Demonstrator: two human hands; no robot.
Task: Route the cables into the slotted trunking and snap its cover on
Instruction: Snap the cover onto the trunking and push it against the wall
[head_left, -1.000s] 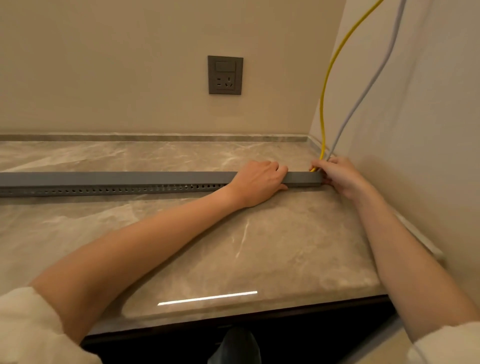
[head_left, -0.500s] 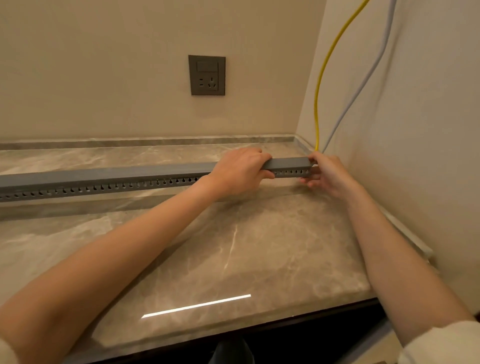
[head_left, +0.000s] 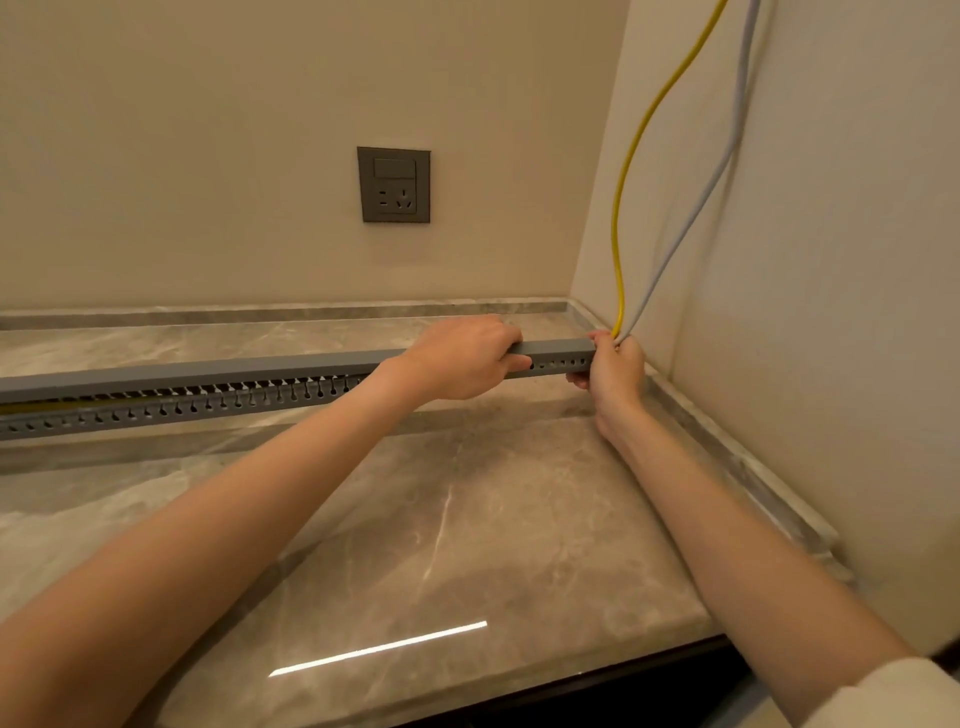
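Note:
A long grey slotted trunking (head_left: 218, 402) runs left to right across the marble counter (head_left: 467, 519), raised off the surface at its right end. Its grey cover (head_left: 208, 373) sits on top but gapes open toward the left, where a yellow cable shows inside. My left hand (head_left: 462, 358) grips over the cover and trunking near the right end. My right hand (head_left: 613, 371) holds the trunking's right end, where the yellow cable (head_left: 618, 249) and the pale grey cable (head_left: 691, 218) come down the right wall and enter it.
A dark wall socket (head_left: 394, 185) sits on the back wall above the trunking. The right wall (head_left: 831, 312) stands close beside my right hand. The counter's front edge (head_left: 519, 696) lies near my body.
Both hands have lifted the trunking's right end off the counter. The cover now gapes away from the trunking toward the left, exposing the slots and yellow cable.

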